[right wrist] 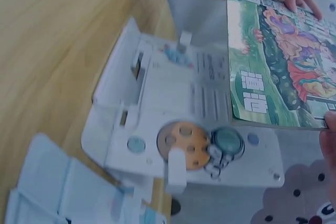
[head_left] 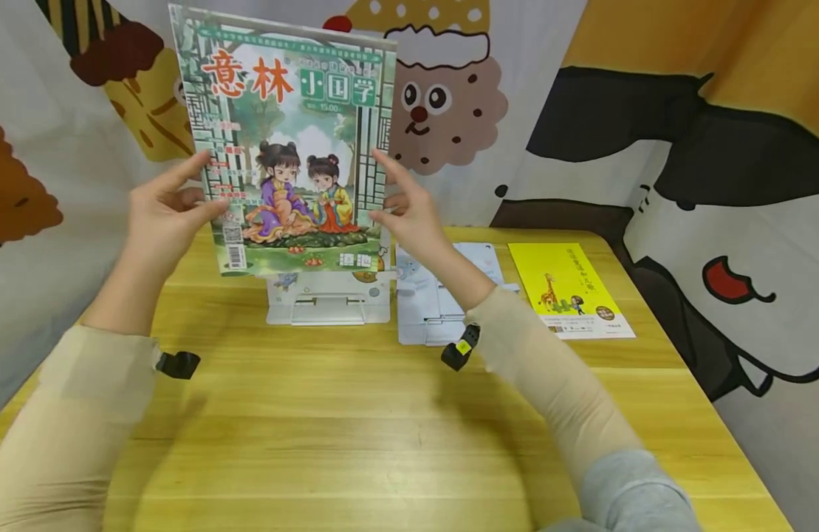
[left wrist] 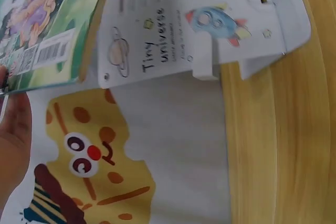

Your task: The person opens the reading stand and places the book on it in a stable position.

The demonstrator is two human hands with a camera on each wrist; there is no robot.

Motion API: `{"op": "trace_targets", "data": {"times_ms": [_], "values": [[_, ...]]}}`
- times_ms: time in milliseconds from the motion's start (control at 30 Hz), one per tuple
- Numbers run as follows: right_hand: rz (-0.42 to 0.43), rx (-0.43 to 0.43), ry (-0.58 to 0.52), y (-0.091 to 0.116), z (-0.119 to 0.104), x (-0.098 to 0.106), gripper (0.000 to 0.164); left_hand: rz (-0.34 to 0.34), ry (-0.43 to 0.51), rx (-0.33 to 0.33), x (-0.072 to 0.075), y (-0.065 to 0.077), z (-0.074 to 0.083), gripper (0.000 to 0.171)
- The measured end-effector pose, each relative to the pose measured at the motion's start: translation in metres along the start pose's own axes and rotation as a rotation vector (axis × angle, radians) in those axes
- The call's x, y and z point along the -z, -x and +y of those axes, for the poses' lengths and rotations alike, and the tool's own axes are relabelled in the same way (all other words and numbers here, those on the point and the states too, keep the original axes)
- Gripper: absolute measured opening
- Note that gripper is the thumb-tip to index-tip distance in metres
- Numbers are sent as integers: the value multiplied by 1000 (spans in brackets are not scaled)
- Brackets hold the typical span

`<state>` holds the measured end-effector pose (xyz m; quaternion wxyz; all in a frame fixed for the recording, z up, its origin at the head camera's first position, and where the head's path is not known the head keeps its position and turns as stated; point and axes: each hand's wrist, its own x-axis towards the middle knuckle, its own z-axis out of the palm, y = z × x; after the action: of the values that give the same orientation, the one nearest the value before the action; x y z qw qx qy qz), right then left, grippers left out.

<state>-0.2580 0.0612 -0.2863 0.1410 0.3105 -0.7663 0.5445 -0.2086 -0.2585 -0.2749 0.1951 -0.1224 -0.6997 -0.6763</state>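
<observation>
A green illustrated magazine with orange Chinese characters on its cover is held upright in the air. My left hand grips its left edge between thumb and fingers. Its right edge is pinched by my right hand. Directly behind and below the magazine stands a white book stand, mostly hidden in the head view. In the right wrist view the stand's printed back plate and small white clips show, with the magazine apart from it.
Right of the upright stand, a second white book stand lies flat, partly behind my right forearm. Farther right is a yellow booklet with a giraffe on it. All rest on a wooden table, backed by a cartoon-printed curtain.
</observation>
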Motion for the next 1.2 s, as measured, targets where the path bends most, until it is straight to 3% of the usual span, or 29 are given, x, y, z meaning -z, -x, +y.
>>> {"op": "trace_targets", "data": {"times_ms": [133,233,400,700,1200], "values": [[32,-42,9,-3,-3,-1,81,-37,-244,27,1,-1,15,58],[46,-58,23,-4,-4,-2,80,-48,-322,22,1,-3,19,57],[56,-35,80,-5,-6,1,78,-36,-357,9,-1,-9,17,57],[48,-63,192,-2,-14,0,78,-6,-395,-3,-3,-4,21,55],[7,-92,255,9,4,-9,81,2,-381,60,-1,10,-4,57]]}}
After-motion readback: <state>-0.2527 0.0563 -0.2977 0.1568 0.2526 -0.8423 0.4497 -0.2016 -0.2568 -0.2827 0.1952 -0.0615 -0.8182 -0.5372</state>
